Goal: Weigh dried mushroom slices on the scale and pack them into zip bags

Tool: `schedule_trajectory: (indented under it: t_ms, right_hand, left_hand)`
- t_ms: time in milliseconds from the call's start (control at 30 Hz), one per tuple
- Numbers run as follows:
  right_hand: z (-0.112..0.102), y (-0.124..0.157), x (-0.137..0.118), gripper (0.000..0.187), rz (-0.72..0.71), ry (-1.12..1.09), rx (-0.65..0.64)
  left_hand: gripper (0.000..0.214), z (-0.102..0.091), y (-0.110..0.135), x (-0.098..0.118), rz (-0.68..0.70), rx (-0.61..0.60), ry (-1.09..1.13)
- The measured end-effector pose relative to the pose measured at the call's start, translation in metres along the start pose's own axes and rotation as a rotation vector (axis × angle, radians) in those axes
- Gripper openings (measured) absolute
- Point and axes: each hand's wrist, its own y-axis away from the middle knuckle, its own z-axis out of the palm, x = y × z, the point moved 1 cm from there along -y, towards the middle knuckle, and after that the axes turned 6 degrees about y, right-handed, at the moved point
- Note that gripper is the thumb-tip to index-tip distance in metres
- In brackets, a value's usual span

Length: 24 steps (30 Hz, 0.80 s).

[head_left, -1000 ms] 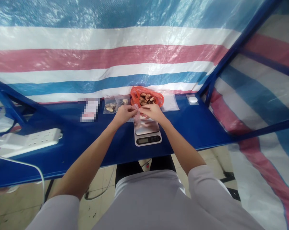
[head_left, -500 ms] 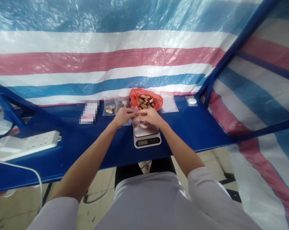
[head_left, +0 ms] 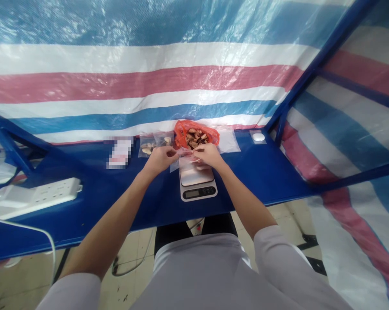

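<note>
The left hand (head_left: 160,159) and right hand (head_left: 209,156) pinch a clear plastic bag (head_left: 184,158) open, just above a digital kitchen scale (head_left: 197,183) on the blue bench (head_left: 252,172).

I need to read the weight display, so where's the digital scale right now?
In the head view, the digital scale sits at centre on the blue bench, just below the right hand, with the orange plastic bag beyond it.

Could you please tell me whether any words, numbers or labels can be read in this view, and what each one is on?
Nothing here can be quoted.
Kitchen scale: the display is too small to read.
White card: its print is blurred out and cannot be read.
</note>
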Motion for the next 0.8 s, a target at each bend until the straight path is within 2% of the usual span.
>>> schedule_trajectory:
  t_ms: [67,167,267,367,500,600,733,800]
  right_hand:
    - [-0.001,0.000,-0.002,0.014,-0.012,0.012,-0.001]
    - [0.000,0.000,-0.007,0.019,-0.035,0.024,0.004]
    - [0.002,-0.001,-0.012,0.028,-0.055,0.033,0.011]
    - [0.003,-0.003,-0.016,0.028,-0.066,-0.006,0.003]
    - [0.005,-0.004,-0.020,0.028,-0.039,-0.073,-0.015]
    - [0.005,-0.005,-0.020,0.027,-0.028,-0.058,0.012]
    - [0.004,-0.006,-0.017,0.025,-0.056,-0.058,0.027]
    - [0.000,-0.006,-0.015,0.023,-0.068,-0.072,0.023]
  left_hand:
    - [0.042,0.001,0.002,0.000,0.088,0.034,0.010]
    - [0.060,0.006,0.007,-0.001,0.195,0.040,0.068]
    - [0.081,0.016,0.012,-0.005,0.237,0.001,0.079]
    - [0.109,0.028,0.015,-0.011,0.292,-0.026,0.077]
    - [0.131,0.045,0.015,-0.016,0.288,0.028,0.057]
    - [0.124,0.053,0.012,-0.015,0.262,0.079,0.042]
    - [0.090,0.056,0.009,-0.012,0.217,0.184,0.023]
    - [0.081,0.056,0.009,-0.012,0.196,0.208,0.029]
